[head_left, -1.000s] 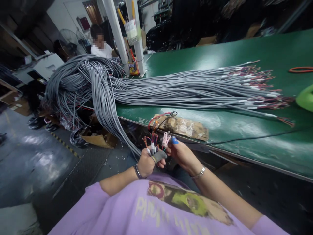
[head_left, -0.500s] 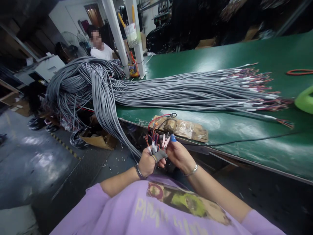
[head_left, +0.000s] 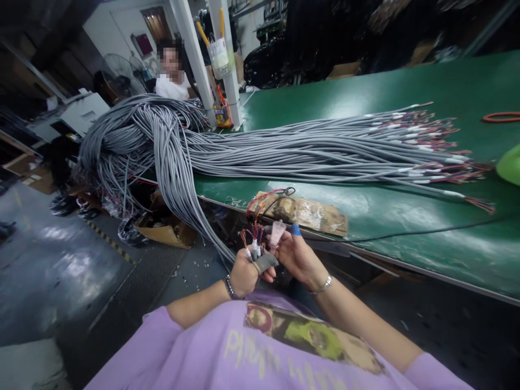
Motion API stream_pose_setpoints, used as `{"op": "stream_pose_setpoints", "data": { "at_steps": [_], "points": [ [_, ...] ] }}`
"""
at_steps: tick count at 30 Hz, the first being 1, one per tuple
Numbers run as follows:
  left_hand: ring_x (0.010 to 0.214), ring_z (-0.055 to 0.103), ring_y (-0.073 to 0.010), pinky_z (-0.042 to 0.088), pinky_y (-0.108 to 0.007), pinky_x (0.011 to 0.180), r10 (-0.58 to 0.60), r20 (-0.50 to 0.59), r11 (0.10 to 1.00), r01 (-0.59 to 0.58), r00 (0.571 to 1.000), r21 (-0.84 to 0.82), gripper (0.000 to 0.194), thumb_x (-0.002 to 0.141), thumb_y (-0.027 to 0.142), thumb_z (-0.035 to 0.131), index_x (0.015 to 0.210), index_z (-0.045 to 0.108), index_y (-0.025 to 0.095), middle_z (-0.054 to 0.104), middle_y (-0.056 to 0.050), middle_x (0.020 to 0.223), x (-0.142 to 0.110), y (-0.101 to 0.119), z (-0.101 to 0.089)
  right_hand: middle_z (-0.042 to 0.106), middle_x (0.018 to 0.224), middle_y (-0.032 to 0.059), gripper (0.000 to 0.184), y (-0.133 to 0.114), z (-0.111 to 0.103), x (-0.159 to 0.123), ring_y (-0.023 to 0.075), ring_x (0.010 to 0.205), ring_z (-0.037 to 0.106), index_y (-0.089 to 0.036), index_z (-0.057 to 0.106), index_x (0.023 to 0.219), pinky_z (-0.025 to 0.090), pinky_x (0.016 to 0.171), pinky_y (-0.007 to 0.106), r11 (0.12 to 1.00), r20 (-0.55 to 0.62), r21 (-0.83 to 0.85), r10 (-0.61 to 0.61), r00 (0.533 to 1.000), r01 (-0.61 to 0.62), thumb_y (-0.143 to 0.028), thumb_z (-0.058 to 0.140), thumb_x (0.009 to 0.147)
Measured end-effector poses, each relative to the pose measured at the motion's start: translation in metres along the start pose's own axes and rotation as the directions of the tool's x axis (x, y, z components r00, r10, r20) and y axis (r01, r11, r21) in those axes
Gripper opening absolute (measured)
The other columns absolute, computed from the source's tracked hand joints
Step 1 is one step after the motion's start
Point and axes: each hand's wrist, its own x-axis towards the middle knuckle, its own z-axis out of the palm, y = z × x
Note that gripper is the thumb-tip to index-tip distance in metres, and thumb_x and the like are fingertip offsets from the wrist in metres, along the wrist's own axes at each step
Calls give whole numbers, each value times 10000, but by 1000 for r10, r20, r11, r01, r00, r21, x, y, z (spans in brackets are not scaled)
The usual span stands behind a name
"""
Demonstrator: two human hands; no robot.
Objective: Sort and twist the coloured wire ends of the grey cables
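Note:
My left hand (head_left: 244, 273) is closed in a fist round the ends of a few grey cables (head_left: 254, 245), whose stripped red and coloured wire tips stick up above it. A grey finger cot covers its thumb. My right hand (head_left: 298, 254) is closed just to the right, pinching a small pale pink clip-like piece (head_left: 277, 232) against those wire tips. A blue cot covers one of its fingertips. Both hands sit in front of my lap, below the green table's near edge (head_left: 365, 254).
A big bundle of grey cables (head_left: 284, 149) lies across the green table and spills off its left end to the floor. A taped brown block (head_left: 304, 211) with red and black leads sits at the table edge. Another person (head_left: 173, 76) sits far left behind white posts.
The hands stay together at the wire tips. The pink piece in my right hand has turned and looks blurred. The view has shifted slightly.

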Motion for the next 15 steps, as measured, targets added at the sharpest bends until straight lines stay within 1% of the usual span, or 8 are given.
{"op": "stream_pose_setpoints", "data": {
  "at_steps": [2, 5, 7, 9, 11, 13, 15],
  "points": [
    [346, 503, -89, 421, -208, 365, 21, -12, 1000, -21, 1000, 10, 542, 520, 641, 774, 648, 585, 150, 596, 5, 458, -2, -2, -2, 625, 717, 18, 449, -3, 2, -1, 156, 612, 534, -234, 642, 767, 440, 595, 289, 998, -9, 49, 30, 999, -30, -678, 636, 696],
    [362, 518, -92, 435, -208, 375, 65, -49, 998, -64, 997, 24, 510, 565, 623, 761, 676, 608, 149, 612, 0, 479, -3, -5, -3, 607, 693, 4, 372, -6, 5, -2, 142, 604, 510, -219, 644, 739, 423, 590, 279, 1000, -38, 31, 3, 999, -2, -567, 740, 652],
    [367, 523, -91, 434, -202, 375, 91, -75, 996, -90, 993, 20, 496, 577, 610, 760, 685, 615, 149, 614, 2, 480, -2, -6, -2, 580, 652, -10, 372, -6, 6, -2, 128, 582, 482, -202, 635, 710, 410, 579, 272, 1000, -51, 13, -18, 999, 19, -528, 786, 613],
    [371, 527, -90, 433, -196, 377, 103, -96, 995, -102, 990, 17, 490, 580, 602, 762, 699, 617, 148, 619, 4, 486, 1, -6, 0, 559, 620, -18, 410, -5, 5, -2, 119, 562, 459, -193, 616, 681, 403, 570, 271, 999, -65, -8, -37, 997, 36, -554, 791, 592],
    [366, 524, -87, 427, -193, 375, 102, -111, 995, -99, 989, 26, 493, 579, 602, 760, 700, 612, 148, 623, 6, 489, 3, -5, 2, 529, 580, -29, 444, -3, 4, -3, 117, 545, 440, -198, 578, 643, 394, 557, 273, 991, -117, -77, -114, 987, 106, -597, 767, 599],
    [355, 516, -85, 419, -191, 368, 95, -122, 995, -91, 988, 43, 496, 575, 605, 759, 688, 602, 148, 619, 8, 483, 4, -5, 3, 500, 545, -40, 461, -2, 3, -3, 117, 529, 425, -209, 534, 608, 384, 548, 273, 956, -189, -212, -246, 951, 205, -624, 732, 632],
    [347, 510, -84, 415, -191, 364, 95, -129, 995, -89, 987, 52, 493, 576, 602, 759, 681, 596, 149, 612, 12, 473, 4, -4, 3, 494, 531, -37, 478, -1, 3, -4, 121, 520, 425, -216, 520, 600, 382, 541, 276, 910, -210, -327, -332, 919, 254, -661, 677, 674]
  ]
}}
